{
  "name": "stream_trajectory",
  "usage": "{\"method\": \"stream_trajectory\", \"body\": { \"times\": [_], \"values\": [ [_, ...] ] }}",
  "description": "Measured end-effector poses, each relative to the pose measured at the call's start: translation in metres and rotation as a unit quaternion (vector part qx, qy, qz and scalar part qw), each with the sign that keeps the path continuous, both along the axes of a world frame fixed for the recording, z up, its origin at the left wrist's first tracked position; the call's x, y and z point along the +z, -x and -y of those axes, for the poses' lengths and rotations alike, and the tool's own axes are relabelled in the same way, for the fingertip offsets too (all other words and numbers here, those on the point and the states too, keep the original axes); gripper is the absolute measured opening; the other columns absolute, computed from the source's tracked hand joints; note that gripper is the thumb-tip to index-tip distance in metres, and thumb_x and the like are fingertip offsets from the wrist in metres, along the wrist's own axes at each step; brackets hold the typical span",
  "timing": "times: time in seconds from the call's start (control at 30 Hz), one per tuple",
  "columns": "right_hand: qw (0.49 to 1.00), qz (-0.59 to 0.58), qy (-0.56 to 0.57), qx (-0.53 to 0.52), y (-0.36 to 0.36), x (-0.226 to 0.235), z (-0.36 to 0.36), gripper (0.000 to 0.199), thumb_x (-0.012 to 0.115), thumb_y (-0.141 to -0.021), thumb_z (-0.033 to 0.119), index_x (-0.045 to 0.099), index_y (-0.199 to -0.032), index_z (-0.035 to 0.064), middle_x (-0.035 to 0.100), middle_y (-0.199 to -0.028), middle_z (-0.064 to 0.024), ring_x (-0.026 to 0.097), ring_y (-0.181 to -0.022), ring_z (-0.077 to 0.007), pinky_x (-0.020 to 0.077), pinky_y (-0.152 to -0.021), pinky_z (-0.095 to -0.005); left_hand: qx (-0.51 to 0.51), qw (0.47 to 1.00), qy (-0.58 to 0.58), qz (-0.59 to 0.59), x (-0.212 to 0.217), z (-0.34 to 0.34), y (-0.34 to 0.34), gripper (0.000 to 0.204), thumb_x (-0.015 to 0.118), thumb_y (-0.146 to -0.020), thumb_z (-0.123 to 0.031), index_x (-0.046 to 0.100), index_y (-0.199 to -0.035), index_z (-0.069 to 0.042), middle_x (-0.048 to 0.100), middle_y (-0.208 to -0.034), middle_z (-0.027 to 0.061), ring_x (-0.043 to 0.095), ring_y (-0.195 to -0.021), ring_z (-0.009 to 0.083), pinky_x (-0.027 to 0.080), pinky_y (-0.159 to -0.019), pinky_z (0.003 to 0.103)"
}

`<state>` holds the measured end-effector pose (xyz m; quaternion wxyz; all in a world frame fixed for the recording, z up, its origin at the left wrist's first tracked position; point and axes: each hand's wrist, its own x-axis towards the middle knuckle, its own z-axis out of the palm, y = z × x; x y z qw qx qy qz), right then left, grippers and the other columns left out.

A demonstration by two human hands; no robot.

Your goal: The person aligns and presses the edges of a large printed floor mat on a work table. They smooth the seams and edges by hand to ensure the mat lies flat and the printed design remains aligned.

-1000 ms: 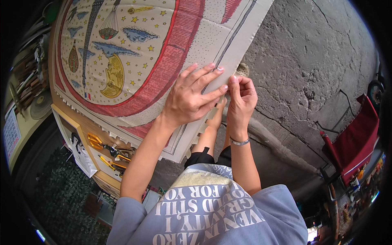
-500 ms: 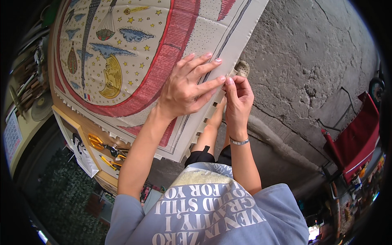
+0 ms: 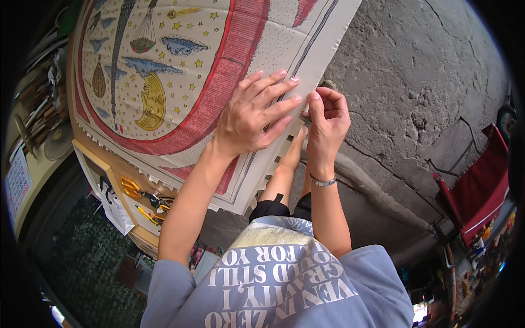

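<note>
A printed cloth [image 3: 147, 33] with a moon, stars, clouds and balloons inside a red ring lies stretched over a large flat panel. My left hand [image 3: 249, 117] rests palm down on its right border, fingers spread and holding nothing. Just past the panel's right edge, my right hand [image 3: 328, 120] has thumb and forefinger pinched together close to that edge. What the pinch holds, if anything, is too small to make out. Small light tabs show along the panel's lower right edge. A metal watch band [image 3: 322, 181] circles my right wrist.
Orange-handled pliers [image 3: 131, 188] and yellow-handled tools [image 3: 146, 214] lie by a wooden frame [image 3: 104, 169] below the panel's left side. A dark red folding chair [image 3: 476, 186] stands on the cracked concrete floor [image 3: 404, 71] at the right. Shelves of stacked items line the left.
My right hand has shifted slightly right and up, its fingertips drawing a little off the panel's edge. My left hand stays flat on the cloth, its thumb moved slightly.
</note>
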<state>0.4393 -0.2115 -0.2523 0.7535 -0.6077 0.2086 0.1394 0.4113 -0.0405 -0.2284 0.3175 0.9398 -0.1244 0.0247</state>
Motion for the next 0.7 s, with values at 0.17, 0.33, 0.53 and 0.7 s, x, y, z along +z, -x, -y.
{"method": "stream_trajectory", "body": {
  "times": [0.17, 0.33, 0.53, 0.7],
  "values": [
    [0.999, -0.007, 0.027, 0.033, 0.012, 0.003, -0.001, 0.023, 0.071, -0.098, 0.009, 0.062, -0.116, -0.0016, 0.069, -0.099, -0.0048, 0.065, -0.084, -0.0089, 0.0543, -0.073, -0.0228, -0.003, 1.0, -0.006, 0.001, 0.0, -0.002, -0.002, 0.039, 0.076, -0.087, -0.021, 0.071, -0.126, -0.021, 0.062, -0.145, 0.0017, 0.052, -0.14, 0.0236, 0.036, -0.118, 0.045],
    [0.999, -0.026, -0.024, 0.019, 0.011, 0.005, -0.001, 0.026, 0.073, -0.097, 0.009, 0.061, -0.118, -0.0027, 0.068, -0.1, -0.0055, 0.064, -0.083, -0.0089, 0.0542, -0.073, -0.0224, -0.003, 1.0, -0.003, -0.002, 0.003, -0.002, -0.001, 0.039, 0.076, -0.087, -0.021, 0.071, -0.126, -0.02, 0.062, -0.145, 0.0022, 0.052, -0.14, 0.0239, 0.036, -0.118, 0.045],
    [0.998, -0.023, -0.058, -0.007, -0.002, -0.001, -0.002, 0.027, 0.073, -0.097, 0.011, 0.062, -0.117, -0.0035, 0.068, -0.099, -0.0062, 0.064, -0.083, -0.0086, 0.0558, -0.068, -0.0227, -0.001, 1.0, -0.002, 0.014, 0.004, -0.002, -0.003, 0.04, 0.076, -0.086, -0.02, 0.071, -0.126, -0.019, 0.061, -0.145, 0.0028, 0.051, -0.14, 0.0241, 0.036, -0.118, 0.045],
    [0.999, -0.026, -0.045, 0.01, 0.016, -0.002, -0.003, 0.029, 0.073, -0.097, 0.011, 0.06, -0.119, -0.003, 0.068, -0.101, -0.005, 0.064, -0.086, -0.0076, 0.0539, -0.072, -0.0213, -0.001, 1.0, -0.001, 0.009, 0.0, -0.003, 0.001, 0.04, 0.076, -0.087, -0.021, 0.071, -0.126, -0.02, 0.061, -0.145, 0.0023, 0.051, -0.14, 0.0238, 0.036, -0.118, 0.045]
  ]
}}
